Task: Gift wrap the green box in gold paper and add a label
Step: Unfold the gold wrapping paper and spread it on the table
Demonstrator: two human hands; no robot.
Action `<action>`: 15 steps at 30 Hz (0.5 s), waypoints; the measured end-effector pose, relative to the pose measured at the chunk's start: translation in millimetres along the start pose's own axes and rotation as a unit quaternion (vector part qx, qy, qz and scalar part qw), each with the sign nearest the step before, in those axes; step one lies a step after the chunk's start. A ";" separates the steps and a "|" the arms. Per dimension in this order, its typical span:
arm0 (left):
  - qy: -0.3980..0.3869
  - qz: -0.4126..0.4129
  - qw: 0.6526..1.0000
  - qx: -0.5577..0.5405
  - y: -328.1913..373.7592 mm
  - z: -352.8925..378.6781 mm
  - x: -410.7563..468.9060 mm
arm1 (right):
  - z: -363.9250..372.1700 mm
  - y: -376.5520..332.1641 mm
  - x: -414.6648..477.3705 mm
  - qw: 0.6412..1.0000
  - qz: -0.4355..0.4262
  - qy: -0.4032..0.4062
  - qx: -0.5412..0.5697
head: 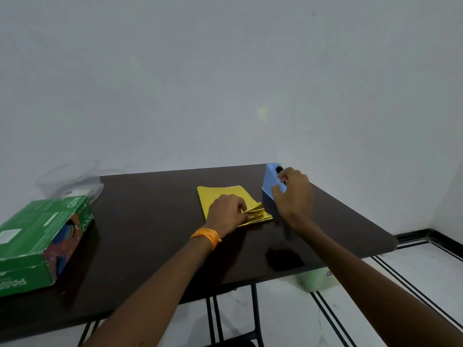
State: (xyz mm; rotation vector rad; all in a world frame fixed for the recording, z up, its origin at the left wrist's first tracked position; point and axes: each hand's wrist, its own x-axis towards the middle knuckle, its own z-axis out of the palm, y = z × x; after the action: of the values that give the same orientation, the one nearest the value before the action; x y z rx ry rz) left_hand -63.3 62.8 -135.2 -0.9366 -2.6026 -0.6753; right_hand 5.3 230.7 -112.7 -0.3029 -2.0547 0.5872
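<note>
A green box [32, 244] lies on its side at the left end of the dark table [150, 221], its end flap open. A folded stack of gold paper [223, 194] lies near the middle right of the table. My left hand [226, 212] rests on the stack and pinches its near right corner, where several layers fan apart. Just right of the paper stands a blue tape dispenser [270, 179]. My right hand [293, 194] grips the dispenser from the right, fingers curled over its top. No label is visible.
A clear plastic bag [72, 181] sits behind the green box at the table's far left corner. The table's right edge drops to a white tiled floor [400, 284]. A pale green container [315, 279] stands on the floor under the right edge.
</note>
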 end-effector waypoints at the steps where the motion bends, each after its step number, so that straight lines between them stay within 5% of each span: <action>1: 0.025 -0.015 0.999 -0.030 -4.1 1.3 -0.4 | 2.1 -1.2 -0.9 0.999 0.015 -0.025 0.027; 4: 0.113 -0.093 0.965 -0.220 -18.1 -7.1 -5.1 | 14.6 0.7 -0.2 0.988 0.052 -0.114 0.087; 8: 0.203 -0.208 0.869 -0.400 -47.2 -32.6 -10.4 | 41.7 -5.8 7.2 0.966 0.060 -0.229 0.104; 15: 0.272 -0.335 0.780 -0.453 -121.0 -63.7 -40.3 | 111.4 -21.1 20.9 0.930 0.023 -0.367 -0.016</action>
State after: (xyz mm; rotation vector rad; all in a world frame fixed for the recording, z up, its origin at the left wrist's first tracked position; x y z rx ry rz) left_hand -105.6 -73.3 -137.9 0.1338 -1.9366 -2.1175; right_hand -100.2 189.9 -135.3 -0.1555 -2.7833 0.7756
